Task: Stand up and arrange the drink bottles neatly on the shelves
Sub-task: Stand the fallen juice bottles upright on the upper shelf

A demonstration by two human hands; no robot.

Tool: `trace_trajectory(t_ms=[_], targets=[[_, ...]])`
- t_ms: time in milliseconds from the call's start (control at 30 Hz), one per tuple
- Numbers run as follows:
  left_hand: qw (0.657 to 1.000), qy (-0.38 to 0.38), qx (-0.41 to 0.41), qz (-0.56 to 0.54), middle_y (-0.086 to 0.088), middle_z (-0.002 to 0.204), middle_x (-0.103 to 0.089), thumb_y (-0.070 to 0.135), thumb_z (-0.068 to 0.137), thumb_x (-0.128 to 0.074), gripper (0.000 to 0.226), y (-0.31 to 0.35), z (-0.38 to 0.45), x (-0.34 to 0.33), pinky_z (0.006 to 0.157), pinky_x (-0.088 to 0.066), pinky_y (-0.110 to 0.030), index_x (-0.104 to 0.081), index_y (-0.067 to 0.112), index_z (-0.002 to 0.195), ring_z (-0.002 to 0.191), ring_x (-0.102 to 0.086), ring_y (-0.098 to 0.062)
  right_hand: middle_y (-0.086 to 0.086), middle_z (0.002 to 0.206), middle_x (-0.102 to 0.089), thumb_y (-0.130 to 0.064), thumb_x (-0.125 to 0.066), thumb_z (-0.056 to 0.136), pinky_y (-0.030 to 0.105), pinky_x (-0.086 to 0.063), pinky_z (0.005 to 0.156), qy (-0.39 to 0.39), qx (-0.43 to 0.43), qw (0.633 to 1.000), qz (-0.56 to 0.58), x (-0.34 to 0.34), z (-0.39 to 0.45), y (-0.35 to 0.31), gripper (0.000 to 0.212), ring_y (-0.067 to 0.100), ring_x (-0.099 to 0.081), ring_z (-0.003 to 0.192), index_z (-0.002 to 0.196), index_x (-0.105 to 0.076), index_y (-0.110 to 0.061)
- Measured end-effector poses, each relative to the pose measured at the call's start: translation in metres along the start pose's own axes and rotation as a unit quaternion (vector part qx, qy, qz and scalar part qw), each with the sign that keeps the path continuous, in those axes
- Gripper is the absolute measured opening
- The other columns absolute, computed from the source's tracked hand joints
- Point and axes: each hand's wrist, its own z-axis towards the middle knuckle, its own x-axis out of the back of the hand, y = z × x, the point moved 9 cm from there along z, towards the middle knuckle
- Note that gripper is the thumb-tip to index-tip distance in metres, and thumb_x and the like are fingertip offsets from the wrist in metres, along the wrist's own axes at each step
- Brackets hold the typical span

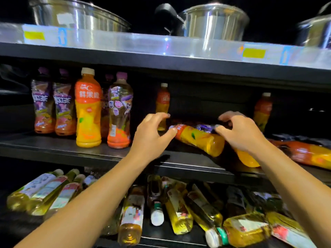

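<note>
A person's two bare arms reach toward a dark middle shelf (pixel 53 147) stocked with drink bottles. Between the hands lies an orange juice bottle (pixel 198 138) on its side, its long axis running left to right and tilted, cap end to the far left, base pointing near and right. The left hand (pixel 152 133) hovers at the cap end with fingers curled in an open claw, thumb tip touching or nearly touching the bottle's neck; it does not grip anything. The right hand (pixel 240 133) arches over the bottle's middle, fingers bent, fingertips at a purple-labelled bottle (pixel 206 127) lying just behind; whether it grips this cannot be told.

At the left of the same shelf stand five bottles upright: three clearly seen purple-capped tea bottles (pixel 119 111), a fourth half hidden behind, and one upright orange bottle (pixel 88 110). Two more orange bottles stand farther back, one behind the left hand (pixel 162 102), one at the right (pixel 262 110). Two orange bottles lie flat at the right: one under the right wrist (pixel 246 159), another past it (pixel 308 154).

The lower shelf holds a jumble of about a dozen yellow tea bottles (pixel 179 208) lying down, pointing in many directions. The top shelf carries three steel pots (pixel 211 20).
</note>
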Motion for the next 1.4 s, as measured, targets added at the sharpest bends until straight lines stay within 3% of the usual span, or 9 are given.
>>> trace_trajectory(t_ms=[167,333,600,700,833,933,1000,1167,1400], targets=[[0.987,-0.153,0.038,0.042,-0.002,0.143,-0.045,0.047,0.090,-0.063,0.049,0.003,0.040,-0.116,0.112,-0.031,-0.027,-0.055,0.035,0.136,0.133,-0.043,-0.021,0.012,0.131,-0.056,-0.058,-0.054,0.090,0.036,-0.047,0.095,-0.181,-0.098,0.971,-0.120,-0.017,0.009,0.073,0.057,0.031,-0.055,0.116,0.129,-0.058,-0.017],[0.948,-0.279,0.111,0.103,0.005,0.159,-0.023,0.068,0.090,-0.046,0.044,0.008,0.048,-0.166,0.118,-0.013,-0.040,-0.058,0.047,0.127,0.147,-0.016,-0.028,0.007,0.121,-0.061,-0.046,-0.067,0.084,0.038,-0.050,0.094,-0.217,-0.083,0.968,-0.094,-0.030,0.022,0.084,0.047,0.027,-0.059,0.107,0.122,-0.063,-0.020],[0.947,-0.291,0.127,-0.041,0.000,0.134,-0.054,0.045,0.091,-0.062,0.034,0.014,0.035,-0.118,0.084,-0.045,-0.023,-0.070,0.013,0.101,0.109,-0.059,-0.015,0.005,0.117,-0.059,-0.035,-0.072,0.082,0.032,-0.051,0.087,-0.238,-0.087,0.966,-0.050,-0.019,0.021,0.097,0.051,0.025,-0.059,0.100,0.130,-0.060,-0.022],[0.920,-0.368,0.127,0.040,0.017,0.132,-0.044,0.033,0.087,-0.070,0.041,0.016,0.032,-0.096,0.081,-0.046,-0.020,-0.061,0.034,0.127,0.107,-0.052,-0.002,0.004,0.112,-0.054,-0.032,-0.072,0.082,0.031,-0.047,0.080,-0.242,-0.077,0.964,-0.085,-0.018,0.018,0.088,0.057,0.023,-0.054,0.096,0.135,-0.055,-0.022],[0.904,-0.374,0.191,0.082,0.002,0.129,-0.055,0.030,0.083,-0.070,0.067,0.008,0.032,-0.078,0.086,-0.054,-0.030,-0.041,0.038,0.143,0.107,-0.059,-0.015,0.009,0.128,-0.051,-0.028,-0.073,0.082,0.038,-0.048,0.095,-0.223,-0.056,0.967,-0.104,-0.015,0.007,0.078,0.065,0.029,-0.054,0.111,0.141,-0.046,-0.020],[0.897,-0.345,0.235,0.145,-0.004,0.082,-0.059,0.022,0.082,-0.062,0.017,0.002,0.035,-0.078,0.061,-0.044,-0.023,-0.060,0.016,0.098,0.068,-0.056,-0.014,0.006,0.138,-0.044,-0.031,-0.074,0.079,0.042,-0.046,0.101,-0.217,-0.031,0.970,-0.103,-0.011,-0.003,0.073,0.072,0.030,-0.052,0.118,0.143,-0.042,-0.026],[0.885,-0.345,0.238,0.201,-0.004,0.075,-0.057,0.029,0.082,-0.063,0.022,-0.005,0.033,-0.078,0.057,-0.042,-0.022,-0.059,0.008,0.090,0.062,-0.053,-0.016,0.000,0.144,-0.037,-0.029,-0.076,0.076,0.038,-0.046,0.101,-0.222,-0.001,0.972,-0.081,-0.007,-0.011,0.068,0.074,0.026,-0.050,0.121,0.142,-0.042,-0.028],[0.897,-0.339,0.218,0.179,-0.001,0.121,-0.063,0.067,0.054,-0.076,0.098,-0.023,0.033,-0.071,0.083,-0.057,-0.035,-0.051,0.027,0.139,0.094,-0.066,-0.018,0.005,0.138,-0.049,-0.041,-0.071,0.082,0.031,-0.047,0.093,-0.229,-0.061,0.969,-0.071,-0.002,-0.016,0.081,0.074,0.025,-0.053,0.119,0.145,-0.041,-0.017],[0.928,-0.292,0.231,-0.024,-0.002,0.129,-0.058,0.025,0.079,-0.078,0.074,-0.017,0.027,-0.070,0.083,-0.058,-0.038,-0.044,0.036,0.144,0.099,-0.066,-0.021,0.015,0.144,-0.046,-0.044,-0.063,0.090,0.038,-0.041,0.103,-0.261,-0.153,0.950,-0.081,-0.026,-0.002,0.084,0.077,0.033,-0.048,0.128,0.149,-0.034,-0.006]])
